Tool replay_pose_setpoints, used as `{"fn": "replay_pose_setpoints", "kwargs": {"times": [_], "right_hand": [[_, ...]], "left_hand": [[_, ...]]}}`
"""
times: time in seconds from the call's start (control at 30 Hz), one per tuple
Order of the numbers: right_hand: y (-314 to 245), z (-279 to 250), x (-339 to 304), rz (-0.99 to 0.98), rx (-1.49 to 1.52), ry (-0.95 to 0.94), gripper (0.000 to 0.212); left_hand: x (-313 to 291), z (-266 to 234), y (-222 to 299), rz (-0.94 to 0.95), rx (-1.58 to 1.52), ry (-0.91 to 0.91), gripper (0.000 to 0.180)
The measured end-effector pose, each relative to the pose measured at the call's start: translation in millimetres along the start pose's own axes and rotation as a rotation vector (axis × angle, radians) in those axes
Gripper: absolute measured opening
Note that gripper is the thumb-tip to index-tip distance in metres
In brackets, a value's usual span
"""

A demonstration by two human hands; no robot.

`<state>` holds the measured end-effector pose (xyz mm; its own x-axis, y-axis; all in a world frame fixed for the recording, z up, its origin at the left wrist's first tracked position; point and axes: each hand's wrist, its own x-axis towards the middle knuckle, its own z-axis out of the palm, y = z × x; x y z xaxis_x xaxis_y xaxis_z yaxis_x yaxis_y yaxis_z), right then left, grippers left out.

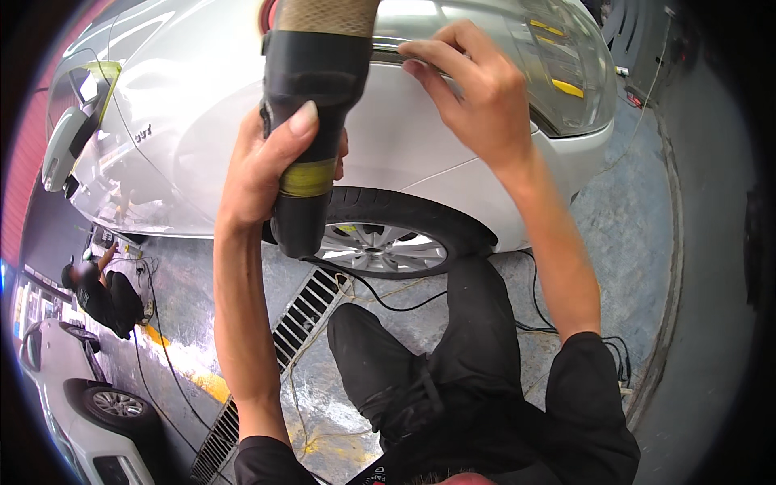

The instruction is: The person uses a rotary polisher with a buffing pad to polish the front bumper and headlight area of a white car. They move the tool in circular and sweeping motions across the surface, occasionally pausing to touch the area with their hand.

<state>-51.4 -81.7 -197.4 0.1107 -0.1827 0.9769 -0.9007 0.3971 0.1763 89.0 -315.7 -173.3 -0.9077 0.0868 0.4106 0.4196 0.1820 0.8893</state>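
My left hand point(271, 158) is wrapped around a black handheld power tool point(315, 89), thumb lying across its body. The tool has a tan mesh-patterned upper end and a yellow band low on the grip; its top runs out of view. My right hand point(477, 89) is raised beside the glossy clear lens point(485, 36) of a silver-white car point(436, 145). Its thumb and forefinger are drawn together close to the lens edge; whether something thin is between them cannot be made out. Below both hands is the car's wheel point(376, 246), with a silver rim.
A metal floor grate point(311, 315) runs beside my bent legs point(420, 372). Black cables point(396, 307) trail over the painted floor. At the far left, a person in dark clothes point(113, 299) crouches near the car, and a second white car point(97, 404) stands behind.
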Motion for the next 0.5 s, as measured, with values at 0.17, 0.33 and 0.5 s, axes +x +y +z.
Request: {"fn": "replay_pose_setpoints", "kwargs": {"times": [0.17,0.33,0.5], "right_hand": [[9.8,1.4,14.4,-0.133,0.027,-0.087,0.018],[10.2,12.2,7.8,-0.115,-0.117,-0.095,0.018],[14.9,0.1,-6.1,-0.058,-0.101,0.017,0.021]], "left_hand": [[0.5,14.0,6.6,-0.028,0.078,-0.013,0.060],[0.2,17.9,4.0,-0.033,0.070,-0.008,0.060],[-5.7,14.6,4.5,-0.015,0.045,0.027,0.060]]}}
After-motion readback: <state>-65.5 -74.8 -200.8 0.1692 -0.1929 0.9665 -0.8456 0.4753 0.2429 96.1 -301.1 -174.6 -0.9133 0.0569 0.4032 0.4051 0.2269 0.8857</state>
